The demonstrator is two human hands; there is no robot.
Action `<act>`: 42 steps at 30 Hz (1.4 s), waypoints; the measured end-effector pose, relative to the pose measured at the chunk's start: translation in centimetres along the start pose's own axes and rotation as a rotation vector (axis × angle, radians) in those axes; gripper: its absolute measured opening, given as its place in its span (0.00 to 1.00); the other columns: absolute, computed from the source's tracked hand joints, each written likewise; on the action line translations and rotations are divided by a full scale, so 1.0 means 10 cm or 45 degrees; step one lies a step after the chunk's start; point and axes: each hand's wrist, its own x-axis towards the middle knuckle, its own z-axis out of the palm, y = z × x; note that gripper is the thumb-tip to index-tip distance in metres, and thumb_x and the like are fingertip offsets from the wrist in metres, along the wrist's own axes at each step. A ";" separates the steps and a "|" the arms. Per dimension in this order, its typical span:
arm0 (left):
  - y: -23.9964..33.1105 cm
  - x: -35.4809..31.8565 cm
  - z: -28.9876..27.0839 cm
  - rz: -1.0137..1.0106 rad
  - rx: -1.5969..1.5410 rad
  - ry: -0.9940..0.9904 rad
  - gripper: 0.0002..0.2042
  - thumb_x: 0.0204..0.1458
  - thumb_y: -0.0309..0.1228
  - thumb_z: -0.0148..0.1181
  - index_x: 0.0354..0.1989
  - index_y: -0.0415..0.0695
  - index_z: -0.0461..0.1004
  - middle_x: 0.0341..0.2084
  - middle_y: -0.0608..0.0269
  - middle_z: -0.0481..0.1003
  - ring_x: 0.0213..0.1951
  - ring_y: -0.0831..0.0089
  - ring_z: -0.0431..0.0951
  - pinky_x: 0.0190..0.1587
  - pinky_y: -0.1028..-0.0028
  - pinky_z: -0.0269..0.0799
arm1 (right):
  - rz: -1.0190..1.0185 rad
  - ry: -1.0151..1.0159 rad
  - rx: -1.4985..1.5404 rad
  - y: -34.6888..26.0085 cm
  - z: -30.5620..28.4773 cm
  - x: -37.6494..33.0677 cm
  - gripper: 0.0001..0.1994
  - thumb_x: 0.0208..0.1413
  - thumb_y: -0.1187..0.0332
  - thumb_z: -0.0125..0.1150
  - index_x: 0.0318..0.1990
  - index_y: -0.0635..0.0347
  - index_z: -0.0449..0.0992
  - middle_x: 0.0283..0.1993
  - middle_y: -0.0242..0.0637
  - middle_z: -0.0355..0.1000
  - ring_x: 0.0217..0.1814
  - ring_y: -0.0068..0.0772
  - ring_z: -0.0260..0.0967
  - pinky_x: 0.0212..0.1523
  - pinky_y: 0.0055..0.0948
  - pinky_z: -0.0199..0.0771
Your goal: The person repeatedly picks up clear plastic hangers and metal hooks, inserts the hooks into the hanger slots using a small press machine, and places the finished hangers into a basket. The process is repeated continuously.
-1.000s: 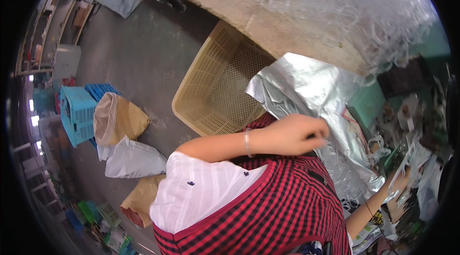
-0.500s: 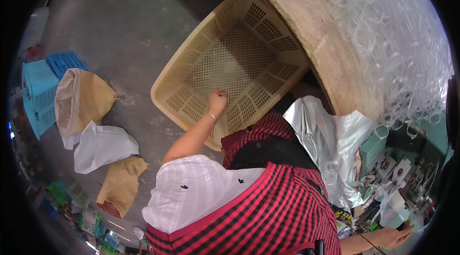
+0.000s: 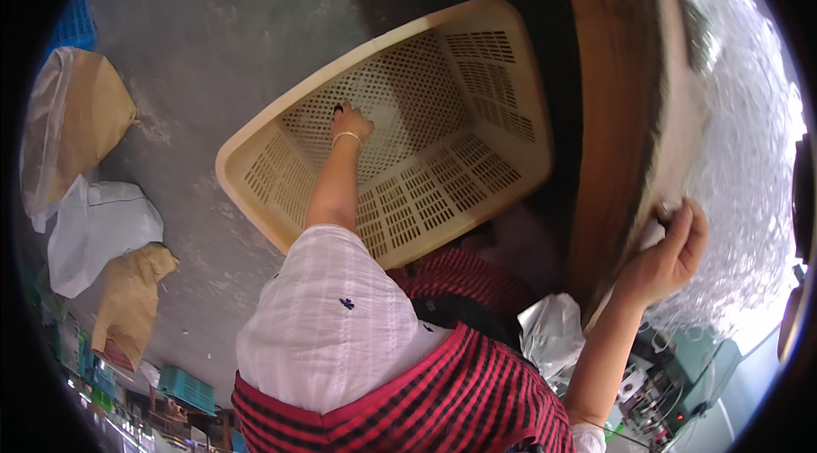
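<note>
My left hand point(image 3: 352, 125) reaches down inside a large beige plastic basket point(image 3: 442, 198) with slotted walls. Its fingers are partly curled, and a small dark thing shows at them; I cannot tell what it is. On the right, my right hand point(image 3: 664, 262) is at the edge of a wooden table point(image 3: 617, 113), its fingers drawn together. A small pale, shiny bit shows by its fingertips, too small to name. Beside this hand lies a big heap of clear, stringy plastic pieces point(image 3: 740, 181) on the table.
Tan sacks point(image 3: 89, 125) and a white sack point(image 3: 106, 232) are on the grey floor at the left. Blue crates point(image 3: 77, 26) stand beyond them, with a teal crate point(image 3: 185, 390) at lower left. Silver sheeting point(image 3: 551, 336) is near my right forearm, above cluttered equipment point(image 3: 651, 393).
My right hand has come up from the lower right to the table edge by the plastic heap. My left hand reaches further into the basket. The view has turned, and the basket appears swung around.
</note>
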 end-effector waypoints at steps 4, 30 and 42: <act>0.22 0.50 0.12 -0.023 -0.049 -0.004 0.29 0.60 0.38 0.54 0.70 0.43 0.66 0.78 0.52 0.43 0.75 0.51 0.51 0.73 0.52 0.55 | -0.158 -0.142 -0.207 -0.01 -0.06 0.07 0.08 0.71 0.75 0.48 0.48 0.67 0.75 0.40 0.37 0.72 0.37 0.24 0.66 0.45 0.24 0.69; 1.08 0.78 0.32 -0.073 -0.754 0.215 0.26 0.58 0.20 0.55 0.67 0.35 0.64 0.64 0.40 0.68 0.66 0.50 0.69 0.67 0.62 0.68 | -0.004 -0.116 -0.450 -0.01 -0.20 -0.07 0.13 0.72 0.66 0.48 0.55 0.61 0.72 0.55 0.41 0.72 0.53 0.30 0.69 0.53 0.31 0.73; 0.85 -1.31 -0.04 0.309 -1.611 0.291 0.13 0.54 0.17 0.53 0.48 0.33 0.73 0.39 0.52 0.78 0.40 0.64 0.79 0.44 0.65 0.77 | 0.417 -0.439 0.458 -0.29 -0.72 0.13 0.09 0.57 0.66 0.63 0.41 0.61 0.82 0.31 0.42 0.80 0.33 0.30 0.77 0.37 0.33 0.77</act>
